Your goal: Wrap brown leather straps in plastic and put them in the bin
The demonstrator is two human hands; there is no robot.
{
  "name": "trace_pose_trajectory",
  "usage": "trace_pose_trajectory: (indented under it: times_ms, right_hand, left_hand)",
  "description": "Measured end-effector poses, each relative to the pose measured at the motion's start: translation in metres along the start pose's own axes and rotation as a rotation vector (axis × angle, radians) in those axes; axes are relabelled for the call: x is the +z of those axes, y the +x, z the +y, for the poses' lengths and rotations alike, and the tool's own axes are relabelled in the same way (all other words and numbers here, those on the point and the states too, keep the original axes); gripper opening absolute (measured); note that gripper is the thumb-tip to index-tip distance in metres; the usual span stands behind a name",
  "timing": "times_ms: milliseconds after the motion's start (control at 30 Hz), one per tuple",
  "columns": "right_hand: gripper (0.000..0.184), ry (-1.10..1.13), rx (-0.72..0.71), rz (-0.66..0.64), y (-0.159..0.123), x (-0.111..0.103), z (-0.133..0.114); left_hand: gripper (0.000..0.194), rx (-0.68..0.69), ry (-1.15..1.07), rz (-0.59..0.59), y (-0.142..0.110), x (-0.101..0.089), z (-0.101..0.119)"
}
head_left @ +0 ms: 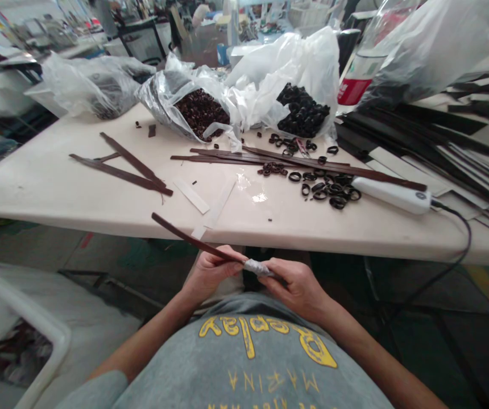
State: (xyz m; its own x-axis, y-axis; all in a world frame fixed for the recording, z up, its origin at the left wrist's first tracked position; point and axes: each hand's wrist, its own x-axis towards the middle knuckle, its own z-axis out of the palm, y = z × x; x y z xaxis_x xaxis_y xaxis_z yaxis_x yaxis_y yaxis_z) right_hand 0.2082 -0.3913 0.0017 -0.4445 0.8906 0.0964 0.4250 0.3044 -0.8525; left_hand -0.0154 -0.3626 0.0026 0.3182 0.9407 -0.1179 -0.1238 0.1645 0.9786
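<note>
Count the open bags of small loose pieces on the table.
2: one bag with brown pieces at back middle, another bag with black pieces just right of it. The plastic bundle at left may hide more.

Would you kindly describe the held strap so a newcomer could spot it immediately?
By the near edge of the pale table, the left hand holds a narrow brown strap. Unlike the straps on the table, it meets crinkled grey material at the right hand.

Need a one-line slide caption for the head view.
Left hand grips a narrow dark-brown strip; right hand pinches silvery-grey wrapping around it, beside a cream-white table bearing black rings.
</note>
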Motion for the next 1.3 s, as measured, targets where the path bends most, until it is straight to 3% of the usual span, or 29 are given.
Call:
trace_pose_trajectory:
  times_ms: [100,200,267,367,433,533,633,767,867,1033,1167,1300]
  right_hand:
    - [0.040,0.426,0.166,-0.221,0.005,0.001,-0.003]
    - [0.044,0.611,0.359,-0.205,0.011,0.005,-0.002]
    - [0.040,0.614,0.428,-0.123,0.013,0.006,0.000]
    - [0.034,0.523,0.407,-0.023,0.011,0.003,0.005]
    - [0.030,0.434,0.382,0.010,0.006,-0.002,0.011]
    - [0.026,0.364,0.362,-0.009,-0.001,-0.009,0.019]
    - [0.025,0.340,0.353,-0.076,-0.003,-0.013,0.018]
    - [0.019,0.300,0.297,-0.170,0.006,-0.003,0.006]
    - [0.016,0.300,0.250,-0.161,0.014,0.009,-0.002]
    - [0.024,0.317,0.276,-0.158,0.013,0.007,0.001]
    - [0.012,0.209,0.278,-0.076,0.007,0.006,0.005]
    - [0.015,-0.083,0.090,0.032,0.006,0.022,0.008]
  left_hand:
    - [0.006,0.020,0.088,-0.110,-0.002,0.001,0.000]
    - [0.010,0.006,0.169,-0.159,-0.007,0.000,0.001]
    - [0.030,-0.077,0.102,-0.105,-0.012,-0.003,0.001]
    - [0.063,-0.214,-0.094,-0.022,-0.020,-0.012,0.001]
    - [0.057,-0.226,-0.172,0.092,-0.023,-0.022,0.001]
    - [0.034,-0.220,-0.231,0.345,-0.023,-0.034,0.002]
    - [0.026,-0.243,-0.228,0.428,-0.020,-0.035,0.006]
    - [0.027,-0.280,-0.171,0.324,-0.018,-0.017,0.005]
    - [0.027,-0.298,-0.129,0.223,-0.017,-0.002,0.000]
    - [0.029,-0.288,-0.039,0.191,-0.016,-0.008,0.003]
    - [0.028,-0.263,0.206,0.120,-0.011,-0.014,0.008]
    - [0.031,-0.301,0.208,0.037,-0.006,0.002,-0.002]
